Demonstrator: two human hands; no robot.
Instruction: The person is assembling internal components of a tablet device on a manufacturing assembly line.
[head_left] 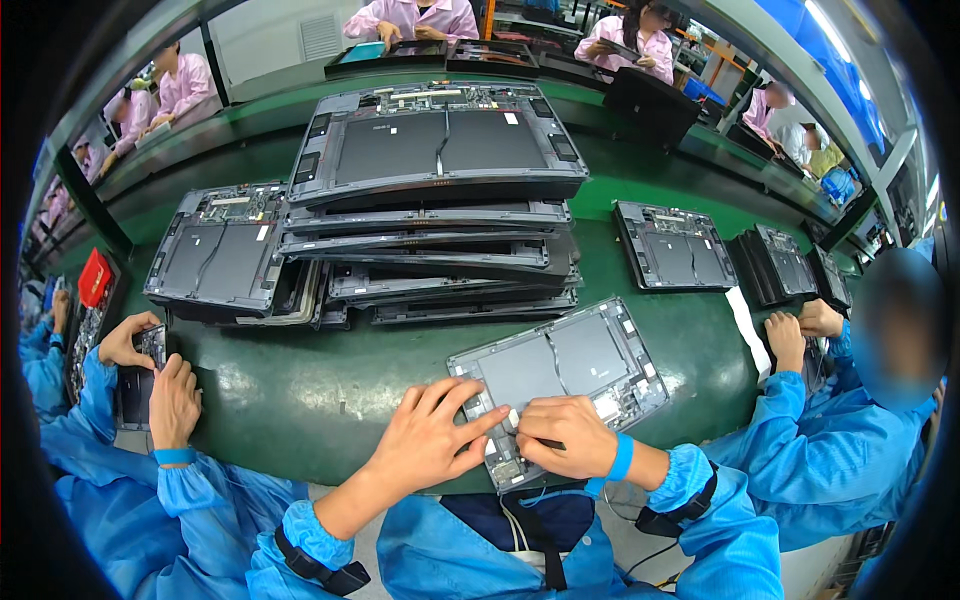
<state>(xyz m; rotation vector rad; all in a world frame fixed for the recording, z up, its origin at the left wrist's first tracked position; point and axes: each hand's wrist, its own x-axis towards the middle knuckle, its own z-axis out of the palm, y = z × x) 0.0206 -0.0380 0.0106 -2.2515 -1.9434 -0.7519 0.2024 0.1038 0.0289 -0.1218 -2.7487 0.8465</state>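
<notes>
In front of me an opened tablet (592, 352) lies tilted on the green bench, its flat grey battery and circuit boards bare. A thin dark cable crosses the battery. My left hand (428, 432) rests at the tablet's left edge, its fingers spread and touching the casing, holding nothing. Pinched in my right hand (575, 436) is a thin black tool (549, 443); its exact kind is hidden by the fingers. Both hands meet near a small white piece (513, 417) at the tablet's lower left. A blue band circles my right wrist.
A tall stack of similar opened tablets (440, 150) stands beyond, with a shorter stack (215, 250) at its left and another tablet stack (675, 248) to the right. A white strip (750, 335) lies on the green bench (320, 390). Co-workers in blue sit close on both sides.
</notes>
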